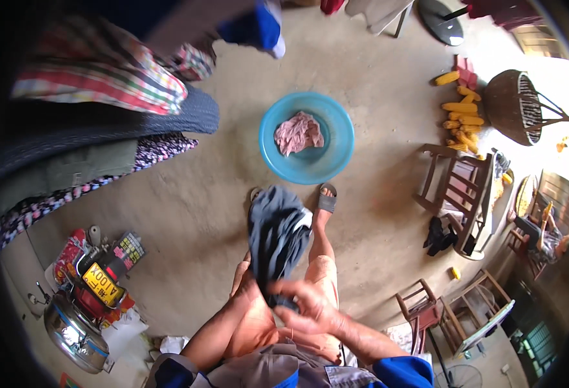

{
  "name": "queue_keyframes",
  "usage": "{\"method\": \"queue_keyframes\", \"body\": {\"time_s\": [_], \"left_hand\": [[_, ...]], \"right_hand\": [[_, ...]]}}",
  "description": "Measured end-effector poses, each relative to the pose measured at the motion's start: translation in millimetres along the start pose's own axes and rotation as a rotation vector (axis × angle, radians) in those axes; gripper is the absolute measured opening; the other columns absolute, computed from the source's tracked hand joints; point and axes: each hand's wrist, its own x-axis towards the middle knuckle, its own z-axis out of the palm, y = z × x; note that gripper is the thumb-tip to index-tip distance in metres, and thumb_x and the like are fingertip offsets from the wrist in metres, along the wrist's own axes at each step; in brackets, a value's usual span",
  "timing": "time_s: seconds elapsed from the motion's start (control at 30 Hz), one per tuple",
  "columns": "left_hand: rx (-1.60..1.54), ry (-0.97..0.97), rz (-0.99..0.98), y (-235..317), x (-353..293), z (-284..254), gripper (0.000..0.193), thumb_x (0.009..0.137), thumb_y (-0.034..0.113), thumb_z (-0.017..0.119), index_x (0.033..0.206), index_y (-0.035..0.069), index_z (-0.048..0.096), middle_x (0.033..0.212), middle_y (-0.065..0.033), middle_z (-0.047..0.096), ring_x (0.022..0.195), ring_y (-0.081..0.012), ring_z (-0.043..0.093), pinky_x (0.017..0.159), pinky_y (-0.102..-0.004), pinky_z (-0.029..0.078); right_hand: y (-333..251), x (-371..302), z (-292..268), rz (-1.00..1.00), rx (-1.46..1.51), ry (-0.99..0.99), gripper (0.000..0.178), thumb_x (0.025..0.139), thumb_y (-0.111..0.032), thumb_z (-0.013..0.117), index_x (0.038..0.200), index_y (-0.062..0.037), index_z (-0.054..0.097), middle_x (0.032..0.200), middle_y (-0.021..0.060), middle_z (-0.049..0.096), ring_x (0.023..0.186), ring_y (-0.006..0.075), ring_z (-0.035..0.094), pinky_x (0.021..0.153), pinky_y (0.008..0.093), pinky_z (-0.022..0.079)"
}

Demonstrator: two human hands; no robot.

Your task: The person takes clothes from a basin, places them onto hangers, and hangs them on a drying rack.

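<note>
A crumpled dark grey garment [276, 236] with a small white patch hangs in front of my legs. My left hand [253, 284] grips the garment near its lower end; most of the fingers are hidden by the cloth. Beside that same end, my right hand [305, 309] has its fingers spread, slightly blurred, with the fingertips close to the fabric. On the floor beyond my feet stands a round blue basin [269, 155]. Inside it lies a wrinkled pink cloth [299, 134].
Clothes, among them a plaid garment [103, 84], hang at the left. Below them a motorcycle [103, 278] is parked. Corn cobs [463, 119] and a woven basket [511, 107] are at the far right, near a wooden chair [462, 187]. Another person [548, 242] sits at the right edge.
</note>
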Motion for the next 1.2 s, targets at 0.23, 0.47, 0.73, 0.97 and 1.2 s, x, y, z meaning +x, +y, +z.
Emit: {"method": "queue_keyframes", "body": {"time_s": [0.23,0.47,0.73,0.97,1.2], "left_hand": [[-0.716,-0.577,-0.079,177,20,-38,0.014,0.083,0.017,0.053,0.074,0.015,0.043,0.07,0.0006,0.041,0.066,-0.0143,0.047,0.063,-0.0321,0.039],[-0.794,-0.564,0.231,240,-25,-70,0.014,0.083,0.019,0.057,0.085,0.01,0.047,0.081,-0.002,0.048,0.077,-0.0149,0.051,0.071,-0.033,0.041],[-0.774,-0.566,0.261,254,-70,-105,0.019,0.089,0.02,0.058,0.099,0.005,0.053,0.095,-0.0043,0.056,0.088,-0.0149,0.056,0.079,-0.0317,0.045],[-0.757,-0.469,0.294,246,-98,-138,0.027,0.094,0.021,0.059,0.112,0.001,0.059,0.106,-0.0063,0.063,0.097,-0.0149,0.06,0.086,-0.0305,0.048],[-0.776,-0.318,0.269,245,-95,-134,0.038,0.098,0.009,0.053,0.134,-0.001,0.053,0.125,-0.0083,0.061,0.112,-0.0168,0.059,0.097,-0.0313,0.048]], "right_hand": [[-54,-64,25,0.041,-0.42,-0.352,0.021,0.085,-0.009,0.068,0.104,-0.0038,0.061,0.096,0.0135,0.062,0.087,0.0331,0.066,0.074,0.0383,0.054],[-69,-73,-25,-0.087,-0.532,-0.052,0.029,0.084,-0.014,0.073,0.111,-0.0088,0.065,0.118,0.0121,0.06,0.112,0.0278,0.058,0.098,0.039,0.047],[-164,-42,-16,0.227,0.492,0.034,0.044,0.099,-0.023,0.058,0.136,-0.0009,0.047,0.117,0.0092,0.062,0.109,0.0179,0.061,0.092,0.033,0.05],[-218,-38,-35,-0.068,0.5,-0.024,0.006,0.094,-0.009,0.061,0.1,-0.0067,0.06,0.109,0.0099,0.062,0.098,0.0202,0.061,0.088,0.0372,0.051],[-267,-48,-16,-0.312,0.333,-0.161,0.007,0.093,-0.007,0.061,0.098,-0.0057,0.057,0.116,0.0134,0.06,0.102,0.0205,0.059,0.087,0.036,0.049]]}}
